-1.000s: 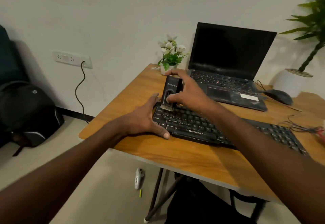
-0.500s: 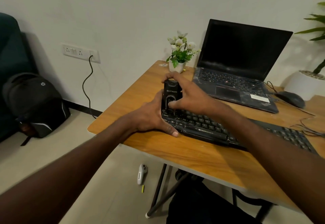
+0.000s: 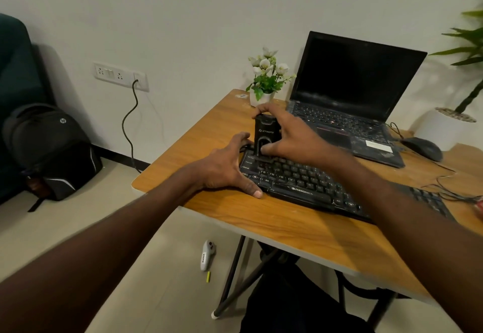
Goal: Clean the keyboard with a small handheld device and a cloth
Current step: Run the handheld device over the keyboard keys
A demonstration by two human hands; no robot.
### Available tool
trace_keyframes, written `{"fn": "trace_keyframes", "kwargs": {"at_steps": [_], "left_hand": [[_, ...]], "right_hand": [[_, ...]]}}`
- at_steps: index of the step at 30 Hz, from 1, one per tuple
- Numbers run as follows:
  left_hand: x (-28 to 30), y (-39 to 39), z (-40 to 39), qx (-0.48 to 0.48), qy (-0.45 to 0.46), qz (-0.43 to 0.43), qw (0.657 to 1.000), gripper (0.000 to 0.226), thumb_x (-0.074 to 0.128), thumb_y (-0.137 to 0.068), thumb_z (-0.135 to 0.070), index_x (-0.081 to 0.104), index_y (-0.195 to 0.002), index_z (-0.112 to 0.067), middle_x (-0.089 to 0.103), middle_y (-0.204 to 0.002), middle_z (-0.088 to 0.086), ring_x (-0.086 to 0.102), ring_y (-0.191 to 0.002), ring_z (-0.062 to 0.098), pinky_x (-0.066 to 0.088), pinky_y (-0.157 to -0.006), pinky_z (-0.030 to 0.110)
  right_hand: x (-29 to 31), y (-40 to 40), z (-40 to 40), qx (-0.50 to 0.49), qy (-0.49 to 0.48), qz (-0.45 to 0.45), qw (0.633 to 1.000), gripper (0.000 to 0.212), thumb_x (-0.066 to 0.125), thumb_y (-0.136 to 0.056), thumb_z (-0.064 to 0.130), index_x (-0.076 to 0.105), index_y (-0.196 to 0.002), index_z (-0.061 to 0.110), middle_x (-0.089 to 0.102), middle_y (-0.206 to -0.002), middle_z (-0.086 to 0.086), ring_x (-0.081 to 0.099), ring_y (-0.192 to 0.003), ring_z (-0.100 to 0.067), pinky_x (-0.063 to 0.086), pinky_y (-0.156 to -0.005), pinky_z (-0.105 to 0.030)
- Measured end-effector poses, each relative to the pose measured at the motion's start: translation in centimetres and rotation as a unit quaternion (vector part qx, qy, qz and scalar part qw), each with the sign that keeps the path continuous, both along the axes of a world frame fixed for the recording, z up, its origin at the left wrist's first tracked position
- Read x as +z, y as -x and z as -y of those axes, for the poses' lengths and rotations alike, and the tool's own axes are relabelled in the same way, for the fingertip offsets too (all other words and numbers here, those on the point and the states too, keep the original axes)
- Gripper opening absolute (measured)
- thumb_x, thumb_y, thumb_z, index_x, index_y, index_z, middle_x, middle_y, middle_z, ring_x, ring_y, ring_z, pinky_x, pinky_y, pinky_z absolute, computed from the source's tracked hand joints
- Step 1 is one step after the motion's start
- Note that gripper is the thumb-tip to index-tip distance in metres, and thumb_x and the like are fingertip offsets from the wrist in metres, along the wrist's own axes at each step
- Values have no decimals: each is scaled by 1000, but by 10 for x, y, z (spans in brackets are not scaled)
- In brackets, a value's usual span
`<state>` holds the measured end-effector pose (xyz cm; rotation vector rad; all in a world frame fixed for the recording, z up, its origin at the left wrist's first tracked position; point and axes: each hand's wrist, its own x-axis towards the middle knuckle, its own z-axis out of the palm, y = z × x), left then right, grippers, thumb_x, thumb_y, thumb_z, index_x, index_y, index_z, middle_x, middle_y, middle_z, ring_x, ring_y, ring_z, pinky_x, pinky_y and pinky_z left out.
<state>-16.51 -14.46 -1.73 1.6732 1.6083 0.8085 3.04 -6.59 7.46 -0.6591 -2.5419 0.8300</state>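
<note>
A black keyboard (image 3: pixel 308 183) lies across the wooden table (image 3: pixel 274 225). My right hand (image 3: pixel 290 136) grips a small black handheld device (image 3: pixel 265 134), standing upright with its lower end on the keyboard's far left corner. My left hand (image 3: pixel 224 168) is spread around the keyboard's left end, thumb along its front edge and fingers at the far corner. No cloth is in view.
An open laptop (image 3: pixel 350 102) stands behind the keyboard, a small potted flower (image 3: pixel 266 79) to its left, a mouse (image 3: pixel 422 148) and loose cables (image 3: pixel 452 191) to the right. On the floor lie a backpack (image 3: pixel 52 149) and a small white gadget (image 3: pixel 207 254).
The device has stayed at the keyboard's far left corner, shifting slightly toward the far edge. My left hand keeps holding the keyboard's left end. The camera view shifted left.
</note>
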Motion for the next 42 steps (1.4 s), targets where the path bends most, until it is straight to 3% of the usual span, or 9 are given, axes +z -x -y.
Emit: {"fn": "trace_keyframes", "kwargs": {"at_steps": [3, 6, 13, 17, 21, 27, 34, 38, 42], "left_hand": [[1, 0, 0, -5, -1, -5, 1000, 151, 103, -36, -73, 11, -155, -60, 39, -166, -8, 42, -150, 27, 40, -122, 57], [1, 0, 1, 1, -1, -11, 1000, 150, 102, -36, -74, 11, -154, -60, 38, -167, -10, 43, -149, 24, 41, -123, 52], [1, 0, 0, -3, -3, -2, 1000, 145, 104, -41, -68, 15, -155, -53, 46, -158, -11, 48, -143, 21, 43, -121, 52], [2, 0, 0, -1, 0, 0, 1000, 148, 105, -41, -67, 14, -156, -54, 42, -163, -10, 45, -147, 22, 40, -123, 52], [1, -1, 0, -2, -4, 11, 1000, 150, 106, -41, -64, 14, -158, -48, 51, -152, -11, 52, -140, 19, 46, -119, 50], [1, -1, 1, 0, -5, 10, 1000, 149, 106, -41, -66, 14, -157, -52, 46, -161, -9, 49, -144, 22, 43, -121, 51], [1, -1, -1, -1, 4, 16, 1000, 153, 106, -37, -64, 14, -158, -51, 44, -161, -6, 49, -143, 22, 43, -121, 51], [0, -1, -1, 2, 4, 13, 1000, 150, 106, -37, -67, 16, -156, -53, 42, -163, -7, 46, -146, 24, 41, -122, 54], [2, -3, 0, -2, -1, 2, 1000, 150, 105, -38, -68, 16, -157, -50, 36, -169, -8, 39, -152, 22, 36, -126, 53]], "right_hand": [[-4, -7, 2, 13, 74, 4, 997, 69, 76, -82, -2, 45, -133, 31, 58, -117, -2, 72, -97, -24, 65, -70, -37], [15, -14, -4, 12, 25, 107, 994, 70, 77, -82, 1, 45, -133, 35, 60, -114, -2, 70, -97, -20, 65, -71, -34], [-19, 1, 20, -1, 17, -75, 997, 68, 74, -80, -3, 47, -132, 32, 61, -113, 3, 70, -88, -17, 64, -64, -40], [-9, -6, 14, 33, 1, -9, 999, 68, 74, -81, -1, 46, -133, 33, 64, -109, 1, 71, -87, -15, 63, -64, -34], [-10, 10, 17, 29, 10, -59, 998, 68, 75, -81, -2, 46, -133, 31, 59, -115, -3, 70, -93, -22, 64, -66, -44], [-14, 10, 7, -2, -29, -33, 999, 68, 75, -82, 1, 44, -133, 32, 58, -110, 6, 68, -87, -12, 58, -60, -22], [-14, -2, 1, -36, -24, -37, 998, 69, 77, -83, 3, 44, -134, 35, 57, -111, 5, 69, -91, -15, 59, -59, -23], [-21, -5, 6, -8, 65, -70, 995, 69, 78, -83, 0, 45, -134, 32, 56, -118, 1, 71, -97, -23, 64, -69, -36], [7, -15, -5, 24, 72, 61, 995, 72, 78, -83, 2, 44, -137, 34, 57, -121, 4, 69, -104, -20, 63, -74, -32]]}}
